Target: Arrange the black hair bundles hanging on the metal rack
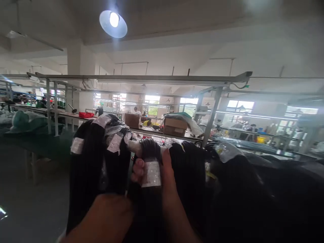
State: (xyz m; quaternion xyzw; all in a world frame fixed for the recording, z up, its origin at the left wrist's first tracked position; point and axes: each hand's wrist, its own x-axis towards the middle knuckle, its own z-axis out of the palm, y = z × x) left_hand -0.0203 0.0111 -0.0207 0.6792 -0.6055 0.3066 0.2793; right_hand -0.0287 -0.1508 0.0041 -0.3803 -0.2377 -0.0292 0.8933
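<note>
A bundle of thin black cables (150,146) with a white printed label (152,173) hangs over a pale bar (135,147) in front of me. My right hand (168,172) is wrapped round this bundle just below the bar. Its thumb lies along the right side, and fingertips show at the left edge of the label. Lower down on the left, my left hand (113,211) is beside the hanging cables, back of the hand towards me. Blur and dark cables hide its fingers, so its grip does not show.
More labelled black cable bundles (86,162) hang on the left, and others (187,162) hang close on the right. Behind them stand a metal frame (214,114), a bench with a cardboard box (174,126) and a red item (86,114). A lamp (113,23) hangs overhead.
</note>
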